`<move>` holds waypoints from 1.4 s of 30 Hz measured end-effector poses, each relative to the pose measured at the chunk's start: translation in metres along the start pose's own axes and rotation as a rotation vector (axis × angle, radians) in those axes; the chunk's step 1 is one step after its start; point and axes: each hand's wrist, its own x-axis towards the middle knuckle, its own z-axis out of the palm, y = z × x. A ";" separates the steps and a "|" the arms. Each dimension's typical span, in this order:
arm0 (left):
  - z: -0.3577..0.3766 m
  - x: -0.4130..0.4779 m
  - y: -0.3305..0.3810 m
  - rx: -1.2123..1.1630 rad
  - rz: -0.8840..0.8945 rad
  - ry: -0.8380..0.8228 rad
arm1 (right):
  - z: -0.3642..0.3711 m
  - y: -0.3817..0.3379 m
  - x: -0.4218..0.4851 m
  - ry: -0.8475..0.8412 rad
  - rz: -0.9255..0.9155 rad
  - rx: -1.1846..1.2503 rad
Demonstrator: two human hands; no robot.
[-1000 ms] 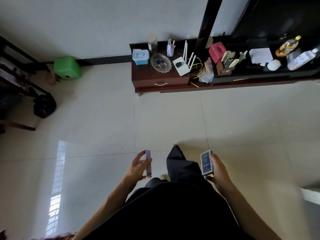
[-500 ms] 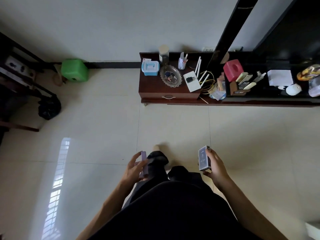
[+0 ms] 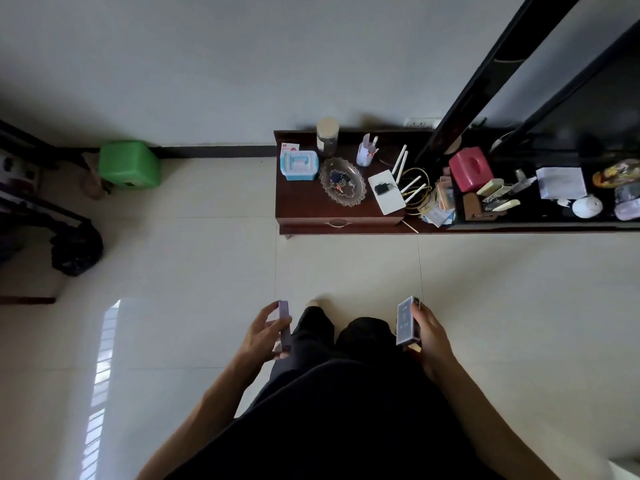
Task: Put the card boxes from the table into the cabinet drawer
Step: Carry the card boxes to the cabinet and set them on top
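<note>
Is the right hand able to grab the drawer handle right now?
Probably not yet. The right hand is full, wrapped around a card box, and the drawer handle sits far ahead across open floor. Nothing blocks the path, but the person would need to step closer and free some fingers.

Light: dim, soft daylight
Glare: window reflection on floor tiles (image 3: pixel 104 368), 8 o'clock
Distortion: wide-angle bending at edges
Focus: sharp centrally
</note>
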 end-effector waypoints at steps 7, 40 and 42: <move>0.024 0.039 0.066 -0.004 0.017 -0.056 | 0.020 -0.052 0.026 -0.038 0.046 0.027; 0.032 0.433 0.094 0.539 0.147 0.345 | 0.190 -0.112 0.404 -0.136 -0.145 -0.633; 0.029 0.469 0.093 0.574 0.157 0.366 | 0.207 -0.104 0.438 -0.118 -0.208 -0.685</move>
